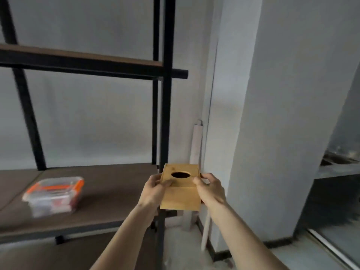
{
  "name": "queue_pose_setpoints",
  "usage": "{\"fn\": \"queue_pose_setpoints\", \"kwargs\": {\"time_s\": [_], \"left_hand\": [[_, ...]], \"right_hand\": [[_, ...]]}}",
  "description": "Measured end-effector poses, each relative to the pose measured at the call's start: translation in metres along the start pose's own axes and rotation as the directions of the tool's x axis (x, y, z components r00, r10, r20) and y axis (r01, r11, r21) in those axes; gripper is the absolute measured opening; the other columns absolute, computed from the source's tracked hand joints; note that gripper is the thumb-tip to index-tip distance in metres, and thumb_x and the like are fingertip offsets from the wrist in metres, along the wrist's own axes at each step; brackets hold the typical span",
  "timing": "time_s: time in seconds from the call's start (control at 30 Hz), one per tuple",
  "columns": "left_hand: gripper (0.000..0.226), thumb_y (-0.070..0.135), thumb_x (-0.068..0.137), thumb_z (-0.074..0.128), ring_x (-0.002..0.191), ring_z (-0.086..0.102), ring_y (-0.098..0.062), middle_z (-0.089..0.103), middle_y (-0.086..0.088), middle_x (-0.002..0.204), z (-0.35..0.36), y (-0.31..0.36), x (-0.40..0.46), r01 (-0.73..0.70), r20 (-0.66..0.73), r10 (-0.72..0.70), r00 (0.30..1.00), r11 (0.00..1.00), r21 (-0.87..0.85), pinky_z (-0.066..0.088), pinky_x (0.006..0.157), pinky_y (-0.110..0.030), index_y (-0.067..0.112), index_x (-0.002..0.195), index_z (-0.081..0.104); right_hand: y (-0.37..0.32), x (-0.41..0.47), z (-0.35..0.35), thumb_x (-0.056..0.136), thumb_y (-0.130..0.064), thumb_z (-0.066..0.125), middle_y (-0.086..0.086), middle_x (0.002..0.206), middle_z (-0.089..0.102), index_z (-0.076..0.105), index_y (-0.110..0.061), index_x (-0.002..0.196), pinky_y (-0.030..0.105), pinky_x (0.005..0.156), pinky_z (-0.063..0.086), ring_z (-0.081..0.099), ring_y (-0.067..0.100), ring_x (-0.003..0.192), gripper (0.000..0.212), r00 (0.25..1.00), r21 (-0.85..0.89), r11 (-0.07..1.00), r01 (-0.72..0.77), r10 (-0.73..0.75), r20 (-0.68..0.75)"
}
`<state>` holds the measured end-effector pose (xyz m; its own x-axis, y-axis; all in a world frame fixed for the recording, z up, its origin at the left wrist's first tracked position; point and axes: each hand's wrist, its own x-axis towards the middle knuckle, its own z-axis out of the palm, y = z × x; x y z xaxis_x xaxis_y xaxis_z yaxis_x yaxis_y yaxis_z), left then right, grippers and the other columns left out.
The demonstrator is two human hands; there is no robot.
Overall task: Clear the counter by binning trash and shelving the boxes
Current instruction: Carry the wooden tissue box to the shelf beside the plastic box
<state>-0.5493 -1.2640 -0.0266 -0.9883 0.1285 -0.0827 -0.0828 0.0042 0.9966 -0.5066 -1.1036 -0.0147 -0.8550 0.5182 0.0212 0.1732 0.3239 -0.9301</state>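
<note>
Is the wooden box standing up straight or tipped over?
Upright. The wooden tissue box has its oval hole facing up, held between the left hand and right hand.

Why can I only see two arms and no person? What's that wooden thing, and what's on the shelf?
The camera sits on the person's head and looks down, so you see only their arms, like looking at your own. The left hand and right hand hold a wooden box by its sides. It has an oval hole on top, probably for tissues. To the left is a black shelf. A clear tub with orange clips lies on it. It looks blurry, so I cannot tell what is inside. The box is not on the shelf yet.
</note>
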Motion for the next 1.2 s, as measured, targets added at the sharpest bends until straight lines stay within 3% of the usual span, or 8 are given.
{"fn": "queue_pose_setpoints", "kwargs": {"time_s": [0.1, 0.3, 0.47, 0.6, 0.73, 0.87, 1.03, 1.2], "left_hand": [[0.037, 0.029, 0.094, 0.064, 0.102, 0.064, -0.028, 0.067, -0.008, 0.113, -0.072, -0.012, 0.022, -0.005, -0.108, 0.006, 0.994, 1.0, 0.008, 0.056, 0.086, -0.044, 0.019, 0.129, 0.056], [0.033, 0.029, 0.093, 0.065, 0.098, 0.066, -0.024, 0.07, -0.004, 0.108, -0.163, -0.039, 0.078, 0.042, -0.282, -0.036, 0.959, 0.999, 0.014, 0.057, 0.086, -0.045, 0.021, 0.124, 0.058], [0.031, 0.025, 0.092, 0.066, 0.097, 0.066, -0.022, 0.069, -0.004, 0.108, -0.204, -0.055, 0.156, 0.102, -0.343, -0.083, 0.936, 0.994, 0.038, 0.056, 0.082, -0.04, 0.02, 0.122, 0.058], [0.035, 0.019, 0.09, 0.069, 0.104, 0.066, -0.024, 0.069, -0.004, 0.112, -0.228, -0.071, 0.23, 0.171, -0.356, -0.131, 0.925, 0.982, 0.083, 0.052, 0.098, -0.047, 0.017, 0.124, 0.058], [0.036, 0.01, 0.087, 0.07, 0.099, 0.068, -0.022, 0.07, -0.007, 0.112, -0.24, -0.104, 0.285, 0.238, -0.373, -0.203, 0.905, 0.97, 0.05, 0.054, 0.08, -0.036, 0.014, 0.121, 0.058], [0.037, 0.009, 0.084, 0.071, 0.099, 0.068, -0.021, 0.071, -0.005, 0.11, -0.253, -0.143, 0.32, 0.302, -0.377, -0.268, 0.887, 0.953, 0.033, 0.051, 0.079, -0.033, 0.015, 0.119, 0.059], [0.054, 0.03, 0.059, 0.069, 0.102, 0.068, -0.023, 0.072, -0.003, 0.109, -0.276, -0.183, 0.361, 0.375, -0.328, -0.325, 0.887, 0.921, 0.102, 0.052, 0.097, -0.046, 0.023, 0.112, 0.062], [0.05, 0.039, 0.057, 0.063, 0.1, 0.068, -0.021, 0.073, 0.004, 0.104, -0.302, -0.221, 0.391, 0.428, -0.298, -0.359, 0.884, 0.879, 0.211, 0.053, 0.094, -0.048, 0.034, 0.107, 0.061]], "right_hand": [[-0.016, 0.007, 0.078, 0.087, -0.053, 0.059, -0.001, 0.126, 0.062, 0.056, -0.03, 0.127, 0.049, 0.093, 0.054, 0.061, 0.024, 0.108, 0.047, 0.991, -0.019, 0.999, 0.049, -0.046, 0.129], [-0.027, 0.044, 0.202, 0.092, -0.048, 0.06, 0.002, 0.14, 0.054, 0.051, -0.028, 0.136, 0.041, 0.093, 0.05, 0.055, 0.025, 0.12, 0.05, 0.954, -0.017, 0.997, 0.073, -0.065, 0.294], [-0.025, 0.11, 0.28, 0.092, -0.048, 0.059, 0.003, 0.133, 0.057, 0.052, -0.028, 0.135, 0.044, 0.093, 0.053, 0.055, 0.021, 0.106, 0.047, 0.92, -0.034, 0.998, 0.058, -0.04, 0.389], [-0.022, 0.166, 0.328, 0.091, -0.045, 0.061, -0.003, 0.114, 0.058, 0.055, -0.028, 0.129, 0.049, 0.094, 0.055, 0.058, 0.021, 0.105, 0.043, 0.893, -0.051, 0.999, 0.015, 0.01, 0.449], [-0.008, 0.21, 0.371, 0.089, -0.041, 0.063, -0.006, 0.109, 0.059, 0.056, -0.029, 0.128, 0.047, 0.096, 0.053, 0.061, 0.024, 0.111, 0.041, 0.881, -0.134, 0.991, -0.011, 0.073, 0.467], [0.013, 0.232, 0.406, 0.089, -0.039, 0.065, 0.0, 0.127, 0.062, 0.056, -0.027, 0.131, 0.044, 0.099, 0.051, 0.06, 0.025, 0.116, 0.044, 0.869, -0.198, 0.978, -0.066, 0.154, 0.469], [0.041, 0.248, 0.446, 0.088, -0.043, 0.068, 0.001, 0.128, 0.063, 0.058, -0.025, 0.131, 0.043, 0.1, 0.051, 0.061, 0.024, 0.116, 0.047, 0.868, -0.262, 0.958, -0.114, 0.225, 0.443], [0.053, 0.255, 0.483, 0.091, -0.042, 0.066, 0.003, 0.134, 0.06, 0.055, -0.023, 0.136, 0.042, 0.098, 0.053, 0.061, 0.026, 0.118, 0.05, 0.859, -0.32, 0.938, -0.131, 0.268, 0.435]]}}
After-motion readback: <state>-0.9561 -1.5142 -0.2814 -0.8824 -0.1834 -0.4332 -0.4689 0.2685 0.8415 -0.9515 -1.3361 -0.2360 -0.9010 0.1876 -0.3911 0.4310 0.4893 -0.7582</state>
